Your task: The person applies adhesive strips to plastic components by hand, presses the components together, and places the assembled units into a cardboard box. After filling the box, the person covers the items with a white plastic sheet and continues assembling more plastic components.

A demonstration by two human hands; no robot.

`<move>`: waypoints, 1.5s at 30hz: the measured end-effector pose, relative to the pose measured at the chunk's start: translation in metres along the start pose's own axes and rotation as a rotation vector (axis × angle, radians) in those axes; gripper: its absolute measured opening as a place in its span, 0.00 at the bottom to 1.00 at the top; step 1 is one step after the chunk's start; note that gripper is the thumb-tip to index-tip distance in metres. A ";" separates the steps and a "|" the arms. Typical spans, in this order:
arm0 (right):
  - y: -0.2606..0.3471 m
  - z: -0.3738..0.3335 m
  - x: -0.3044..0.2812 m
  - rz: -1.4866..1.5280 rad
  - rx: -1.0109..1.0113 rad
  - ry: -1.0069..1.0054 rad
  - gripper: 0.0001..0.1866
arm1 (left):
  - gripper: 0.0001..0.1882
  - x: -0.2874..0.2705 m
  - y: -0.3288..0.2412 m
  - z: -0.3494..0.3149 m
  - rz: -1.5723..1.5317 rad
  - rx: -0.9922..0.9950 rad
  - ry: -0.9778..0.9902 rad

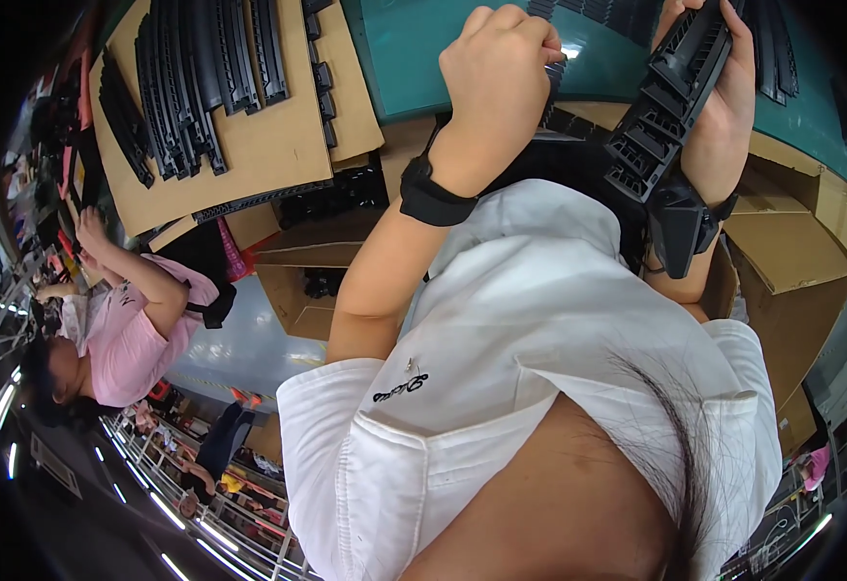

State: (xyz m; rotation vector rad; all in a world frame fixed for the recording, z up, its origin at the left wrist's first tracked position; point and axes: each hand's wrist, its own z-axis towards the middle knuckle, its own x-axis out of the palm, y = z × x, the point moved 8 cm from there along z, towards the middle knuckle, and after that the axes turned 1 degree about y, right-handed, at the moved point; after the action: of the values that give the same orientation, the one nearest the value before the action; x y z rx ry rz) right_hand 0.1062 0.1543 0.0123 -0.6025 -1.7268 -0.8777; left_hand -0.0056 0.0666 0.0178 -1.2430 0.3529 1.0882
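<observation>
My right hand (730,97) grips a long black slatted plastic part (670,102), like a vent grille, and holds it tilted above the edge of the teal table (404,58). To its left is my left hand (503,73), raised over the table's near edge with the fingers curled and thumb and fingertips pressed together. Whatever those fingertips pinch is too small to make out. A black strap (435,197) circles my left wrist, and a bulky black device (680,230) is on my right wrist.
On a cardboard sheet (278,145) at the left lie several curved black plastic strips (186,87). More black strips (777,53) rest on the table at right. Open cardboard boxes stand at left (288,290) and right (791,232). A person in pink (142,329) is at far left.
</observation>
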 end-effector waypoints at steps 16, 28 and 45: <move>0.019 -0.010 0.000 -0.295 -0.248 0.093 0.13 | 0.04 0.002 -0.007 0.001 0.010 0.019 -0.005; -0.004 -0.001 -0.002 0.135 0.178 0.017 0.09 | 0.05 -0.007 -0.013 -0.006 -0.093 0.211 -0.211; 0.004 -0.024 0.017 -0.118 -0.111 0.224 0.14 | 0.07 -0.057 -0.062 -0.015 -0.451 0.111 -0.161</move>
State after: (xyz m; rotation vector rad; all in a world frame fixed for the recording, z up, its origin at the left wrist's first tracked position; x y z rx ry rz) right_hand 0.1175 0.1367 0.0337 -0.4596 -1.5299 -1.0878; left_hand 0.0222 0.0308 0.0902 -1.0610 0.0055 0.7615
